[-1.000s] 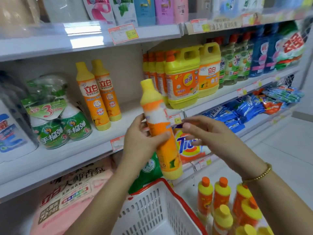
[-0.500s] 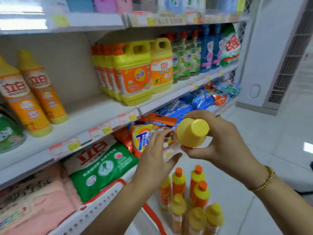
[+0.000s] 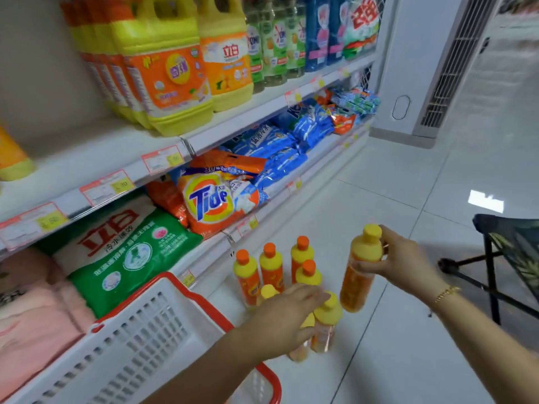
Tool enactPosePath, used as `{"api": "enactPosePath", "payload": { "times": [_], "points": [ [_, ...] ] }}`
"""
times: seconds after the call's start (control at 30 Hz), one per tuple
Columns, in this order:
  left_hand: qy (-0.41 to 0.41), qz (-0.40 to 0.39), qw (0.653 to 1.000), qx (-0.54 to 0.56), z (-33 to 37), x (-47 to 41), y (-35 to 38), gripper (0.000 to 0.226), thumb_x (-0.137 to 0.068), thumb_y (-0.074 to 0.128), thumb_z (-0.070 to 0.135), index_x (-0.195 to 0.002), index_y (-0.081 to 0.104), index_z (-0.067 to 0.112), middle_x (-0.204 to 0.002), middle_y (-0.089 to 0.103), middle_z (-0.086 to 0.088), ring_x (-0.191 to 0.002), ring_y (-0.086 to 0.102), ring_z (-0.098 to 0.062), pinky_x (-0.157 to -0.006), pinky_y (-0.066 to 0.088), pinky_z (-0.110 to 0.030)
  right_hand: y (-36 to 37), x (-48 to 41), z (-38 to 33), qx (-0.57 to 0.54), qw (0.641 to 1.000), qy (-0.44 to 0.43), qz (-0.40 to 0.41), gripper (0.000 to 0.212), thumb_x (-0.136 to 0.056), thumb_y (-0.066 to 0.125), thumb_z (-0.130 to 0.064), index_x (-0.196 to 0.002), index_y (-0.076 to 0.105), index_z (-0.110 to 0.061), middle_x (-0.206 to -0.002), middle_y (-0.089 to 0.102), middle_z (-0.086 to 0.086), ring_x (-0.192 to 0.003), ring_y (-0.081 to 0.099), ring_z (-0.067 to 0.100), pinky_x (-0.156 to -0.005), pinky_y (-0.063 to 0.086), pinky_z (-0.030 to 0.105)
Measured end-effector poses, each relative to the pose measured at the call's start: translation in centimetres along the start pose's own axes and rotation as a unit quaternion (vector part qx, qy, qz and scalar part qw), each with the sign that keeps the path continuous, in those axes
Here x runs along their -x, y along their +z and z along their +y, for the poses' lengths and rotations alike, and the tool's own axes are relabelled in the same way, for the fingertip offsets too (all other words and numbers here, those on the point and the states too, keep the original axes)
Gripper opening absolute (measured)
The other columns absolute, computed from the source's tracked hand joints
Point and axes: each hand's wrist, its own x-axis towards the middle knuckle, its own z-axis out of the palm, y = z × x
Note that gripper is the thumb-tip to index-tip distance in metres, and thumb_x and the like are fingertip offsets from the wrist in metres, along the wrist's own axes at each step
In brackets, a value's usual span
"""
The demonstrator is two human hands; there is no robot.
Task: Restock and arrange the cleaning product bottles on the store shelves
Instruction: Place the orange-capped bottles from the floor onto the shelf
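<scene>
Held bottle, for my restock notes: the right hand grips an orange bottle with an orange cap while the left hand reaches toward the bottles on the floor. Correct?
No. The head view shows the held bottle in the right hand has a yellow cap, not orange. The left hand does reach toward the floor bottles.

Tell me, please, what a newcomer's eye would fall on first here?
The right hand grips an orange bottle near its yellow cap, low right. Beside it, the left hand stretches over matching bottles standing on the floor. Big yellow jugs fill the upper shelf, with a Tide bag below them.
</scene>
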Motion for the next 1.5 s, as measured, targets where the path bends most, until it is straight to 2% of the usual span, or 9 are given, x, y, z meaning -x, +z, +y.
{"api": "enactPosePath", "payload": {
  "times": [0.17, 0.43, 0.67, 0.83, 0.93, 1.07, 1.17, 1.33, 1.5],
  "points": [
    [0.021, -0.003, 1.000, 0.000, 0.0, -0.5, 0.9, 0.064, -0.092, 0.054, 0.047, -0.148, 0.033, 0.025, -0.155, 0.030, 0.007, -0.143, 0.019, -0.008, -0.111, 0.027, -0.028, 4.6, 0.3, 3.3, -0.023, 0.998, 0.010, -0.056, 0.051, -0.058, 0.088, -0.025, -0.097, 0.055, -0.027, -0.088, 0.066, -0.002, -0.084, 0.061, 0.022, -0.076, 0.049, 0.037],
    [0.007, 0.005, 1.000, 0.005, -0.1, -0.4, 1.9, 0.069, -0.089, 0.057, 0.053, -0.148, 0.033, 0.025, -0.156, 0.027, 0.012, -0.143, 0.021, -0.007, -0.113, 0.030, -0.029, 6.9, 1.2, 5.0, -0.043, 0.986, -0.004, -0.159, 0.052, -0.060, 0.088, -0.023, -0.101, 0.058, -0.030, -0.097, 0.066, -0.015, -0.091, 0.061, 0.010, -0.079, 0.052, 0.027],
    [-0.006, -0.009, 1.000, -0.009, 0.7, -0.4, 1.1, 0.067, -0.091, 0.058, 0.047, -0.148, 0.032, 0.023, -0.156, 0.027, 0.009, -0.142, 0.023, -0.010, -0.110, 0.029, -0.028, 6.4, 0.7, 4.9, -0.073, 0.977, 0.023, -0.201, 0.053, -0.062, 0.087, -0.007, -0.102, 0.058, -0.027, -0.102, 0.065, -0.008, -0.093, 0.062, 0.013, -0.078, 0.052, 0.019],
    [-0.025, 0.067, 0.997, -0.002, -0.2, 0.9, -2.8, 0.049, -0.093, 0.054, 0.041, -0.138, 0.047, 0.022, -0.135, 0.054, 0.003, -0.125, 0.046, -0.013, -0.098, 0.039, -0.028, 4.1, -1.5, 2.9, 0.043, 0.957, 0.034, -0.283, 0.053, -0.072, 0.072, 0.005, -0.108, 0.057, -0.031, -0.113, 0.061, -0.005, -0.098, 0.061, 0.011, -0.079, 0.053, 0.020],
    [-0.053, 0.170, 0.984, 0.008, -2.3, 3.8, -8.0, 0.045, -0.087, 0.050, 0.049, -0.122, 0.061, 0.022, -0.112, 0.065, 0.006, -0.103, 0.059, -0.009, -0.088, 0.046, -0.027, 1.9, -3.7, -2.4, 0.148, 0.946, -0.035, -0.285, 0.053, -0.078, 0.072, -0.007, -0.123, 0.055, -0.030, -0.120, 0.059, -0.010, -0.109, 0.055, 0.006, -0.087, 0.043, 0.012],
    [-0.103, 0.335, 0.936, -0.011, -5.8, 10.3, -16.4, 0.037, -0.082, 0.049, 0.052, -0.094, 0.068, 0.023, -0.089, 0.067, 0.012, -0.084, 0.060, 0.002, -0.078, 0.046, -0.018, 0.6, -5.5, -15.1, 0.049, 0.971, -0.166, -0.167, 0.010, -0.079, 0.075, -0.021, -0.080, 0.069, -0.028, -0.081, 0.071, -0.011, -0.078, 0.064, 0.001, -0.072, 0.047, 0.012],
    [-0.177, 0.442, 0.877, -0.065, -9.5, 16.5, -21.9, 0.032, -0.079, 0.052, 0.052, -0.083, 0.064, 0.023, -0.081, 0.064, 0.011, -0.078, 0.058, 0.001, -0.073, 0.045, -0.018, 2.8, -6.4, -24.5, -0.051, 0.960, -0.237, -0.138, 0.013, -0.080, 0.073, -0.026, -0.069, 0.069, -0.020, -0.066, 0.068, -0.005, -0.063, 0.060, 0.002, -0.061, 0.043, 0.015],
    [-0.304, 0.404, 0.849, -0.153, -16.6, 26.1, -25.4, 0.051, -0.076, 0.045, 0.064, -0.094, 0.065, 0.020, -0.092, 0.062, 0.005, -0.087, 0.060, -0.014, -0.076, 0.047, -0.031, 10.8, -9.7, -36.7, -0.141, 0.934, -0.298, -0.141, 0.009, -0.081, 0.074, -0.022, -0.089, 0.070, -0.019, -0.083, 0.070, -0.005, -0.074, 0.065, 0.007, -0.069, 0.047, 0.018],
    [-0.302, 0.414, 0.838, -0.188, -19.8, 28.7, -24.0, 0.041, -0.079, 0.049, 0.062, -0.071, 0.059, 0.023, -0.070, 0.051, 0.011, -0.066, 0.047, -0.008, -0.058, 0.034, -0.024, 19.8, -13.1, -46.0, -0.141, 0.933, -0.276, -0.180, 0.056, -0.080, 0.075, -0.025, -0.129, 0.055, -0.008, -0.117, 0.063, 0.005, -0.106, 0.061, 0.019, -0.084, 0.044, 0.023]
  ]
}}
